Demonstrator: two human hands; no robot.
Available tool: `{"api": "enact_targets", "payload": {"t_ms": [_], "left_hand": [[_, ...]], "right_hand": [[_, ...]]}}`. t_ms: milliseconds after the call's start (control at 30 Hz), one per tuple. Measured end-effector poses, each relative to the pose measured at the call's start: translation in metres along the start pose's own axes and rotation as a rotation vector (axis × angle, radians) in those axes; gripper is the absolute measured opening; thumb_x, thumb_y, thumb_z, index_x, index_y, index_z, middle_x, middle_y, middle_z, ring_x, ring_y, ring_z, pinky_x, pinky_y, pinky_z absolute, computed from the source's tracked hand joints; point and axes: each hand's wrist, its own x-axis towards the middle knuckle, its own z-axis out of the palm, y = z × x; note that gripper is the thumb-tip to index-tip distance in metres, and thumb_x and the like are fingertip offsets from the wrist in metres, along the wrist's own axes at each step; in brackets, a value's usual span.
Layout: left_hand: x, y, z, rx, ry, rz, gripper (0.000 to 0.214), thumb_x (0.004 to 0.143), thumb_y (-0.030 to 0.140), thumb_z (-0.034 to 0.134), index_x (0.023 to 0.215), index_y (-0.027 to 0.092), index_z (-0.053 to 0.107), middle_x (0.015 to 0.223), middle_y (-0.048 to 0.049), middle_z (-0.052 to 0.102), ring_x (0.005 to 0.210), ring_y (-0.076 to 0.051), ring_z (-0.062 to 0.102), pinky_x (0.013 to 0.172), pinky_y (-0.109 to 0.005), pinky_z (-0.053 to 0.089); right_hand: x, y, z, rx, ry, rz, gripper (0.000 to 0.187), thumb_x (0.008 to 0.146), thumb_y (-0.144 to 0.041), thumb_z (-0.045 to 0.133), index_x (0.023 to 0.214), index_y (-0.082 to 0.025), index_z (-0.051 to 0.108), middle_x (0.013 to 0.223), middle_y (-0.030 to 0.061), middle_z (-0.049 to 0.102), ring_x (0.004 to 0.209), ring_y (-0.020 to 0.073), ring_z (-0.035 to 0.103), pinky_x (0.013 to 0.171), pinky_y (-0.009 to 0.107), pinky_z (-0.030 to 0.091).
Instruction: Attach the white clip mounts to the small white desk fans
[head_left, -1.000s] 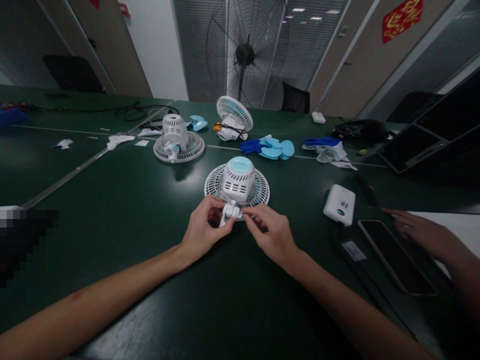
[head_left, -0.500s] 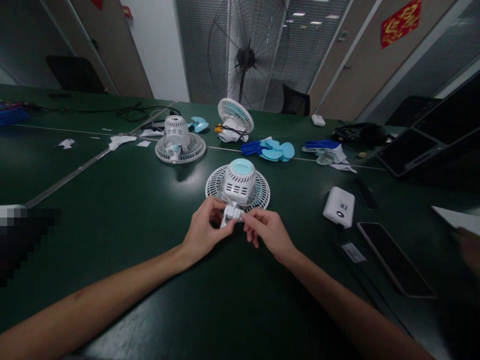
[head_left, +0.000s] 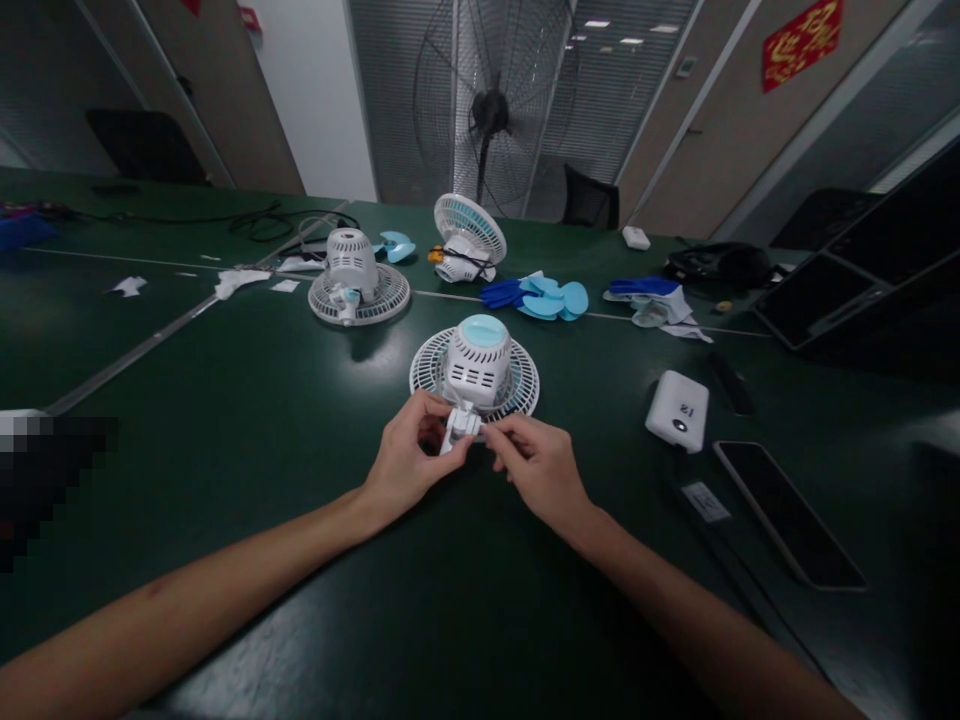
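A small white fan point(head_left: 478, 365) lies grille down on the green table, its motor housing with a light blue cap pointing up. At its near side juts a white clamp-like bracket point(head_left: 463, 424). My left hand point(head_left: 409, 445) pinches this bracket from the left, thumb in front and fingers behind. From the right, my right hand point(head_left: 536, 460) has thumb and forefinger closed at the bracket's right end. Whatever small part sits between those right fingertips is too hidden to make out.
Farther back are a second fan point(head_left: 352, 275), a third fan point(head_left: 470, 240) tilted up, light blue fan blades point(head_left: 555, 300) and gloves point(head_left: 652, 300). On the right lie a white power bank point(head_left: 677, 411) and a phone point(head_left: 787, 515). A dark cabinet-like box point(head_left: 862, 270) stands behind them.
My right hand has turned slightly at the bracket, its fingers more curled in. My left hand keeps its hold. Another person's hand at the right edge has gone from view.
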Motion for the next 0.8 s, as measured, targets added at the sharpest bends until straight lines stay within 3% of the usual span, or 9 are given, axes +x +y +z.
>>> {"api": "enact_targets", "payload": {"t_ms": [100,167,267,367,433,533,633,700,800], "left_hand": [[-0.001,-0.001,0.001,0.006,-0.015,0.002,0.027,0.087,0.027,0.078,0.103,0.019,0.057,0.098,-0.0037,0.065,0.076,-0.015,0.067,0.062,-0.025,0.055],[-0.001,-0.001,0.001,0.023,-0.016,0.006,0.028,0.088,0.027,0.077,0.104,0.020,0.056,0.098,-0.0033,0.065,0.076,-0.015,0.067,0.063,-0.025,0.056],[-0.003,0.005,-0.002,0.112,-0.021,0.041,0.035,0.091,0.025,0.073,0.120,0.022,0.055,0.104,-0.0040,0.066,0.077,-0.014,0.067,0.066,-0.026,0.058],[-0.001,0.016,-0.012,0.380,-0.102,0.139,0.043,0.096,0.019,0.062,0.137,0.030,0.056,0.134,-0.0096,0.057,0.087,-0.016,0.068,0.078,-0.033,0.061],[0.003,0.020,-0.021,0.559,-0.151,0.165,0.040,0.096,0.019,0.061,0.134,0.032,0.062,0.145,-0.0103,0.048,0.092,-0.019,0.068,0.084,-0.040,0.062],[0.012,0.020,-0.039,0.648,-0.162,0.138,0.031,0.095,0.027,0.066,0.126,0.029,0.065,0.135,-0.0103,0.055,0.096,-0.025,0.069,0.084,-0.045,0.063],[0.011,0.017,-0.067,0.643,-0.178,0.144,0.025,0.099,0.025,0.057,0.123,0.029,0.067,0.128,-0.0083,0.062,0.105,-0.027,0.069,0.087,-0.043,0.062],[0.000,0.018,-0.093,0.662,-0.138,0.125,0.024,0.100,0.033,0.059,0.122,0.029,0.068,0.131,-0.0076,0.063,0.105,-0.028,0.069,0.084,-0.041,0.061],[-0.031,0.020,-0.144,0.719,-0.031,-0.047,0.024,0.099,0.044,0.059,0.119,0.032,0.067,0.128,0.0010,0.064,0.105,-0.026,0.068,0.085,-0.039,0.057]], "right_hand": [[0.004,-0.004,0.005,0.491,-0.147,0.443,0.031,0.091,-0.048,0.070,0.082,-0.018,0.070,0.067,-0.0023,0.057,0.049,0.0075,0.047,0.041,0.019,0.032],[0.006,-0.004,0.006,0.688,-0.198,0.554,0.029,0.088,-0.045,0.074,0.087,-0.017,0.071,0.070,-0.0034,0.056,0.050,0.0052,0.045,0.040,0.016,0.028],[0.007,0.001,0.005,0.622,-0.133,0.461,0.034,0.087,-0.050,0.074,0.087,-0.017,0.071,0.068,-0.0034,0.057,0.048,0.0057,0.047,0.038,0.017,0.030],[0.008,0.010,0.003,0.388,-0.013,0.261,0.041,0.090,-0.057,0.068,0.082,-0.018,0.071,0.066,-0.0024,0.059,0.046,0.0077,0.050,0.037,0.020,0.032],[0.007,0.015,0.003,0.253,0.058,0.166,0.041,0.092,-0.057,0.066,0.081,-0.019,0.072,0.065,-0.0020,0.059,0.046,0.0088,0.052,0.039,0.021,0.033],[0.004,0.017,0.005,0.114,0.091,0.094,0.039,0.096,-0.054,0.062,0.081,-0.020,0.073,0.065,-0.0011,0.060,0.048,0.0103,0.054,0.043,0.023,0.036],[0.000,0.016,0.006,0.043,0.057,0.039,0.038,0.099,-0.051,0.059,0.081,-0.020,0.074,0.067,-0.0006,0.062,0.051,0.0112,0.057,0.048,0.024,0.040],[-0.002,0.015,0.006,0.020,0.051,0.018,0.038,0.101,-0.049,0.058,0.081,-0.021,0.073,0.067,-0.0011,0.061,0.051,0.0111,0.057,0.048,0.024,0.040],[-0.002,0.014,0.005,0.011,0.050,0.020,0.038,0.101,-0.049,0.057,0.081,-0.021,0.072,0.067,-0.0013,0.061,0.052,0.0113,0.058,0.049,0.025,0.042]]}}
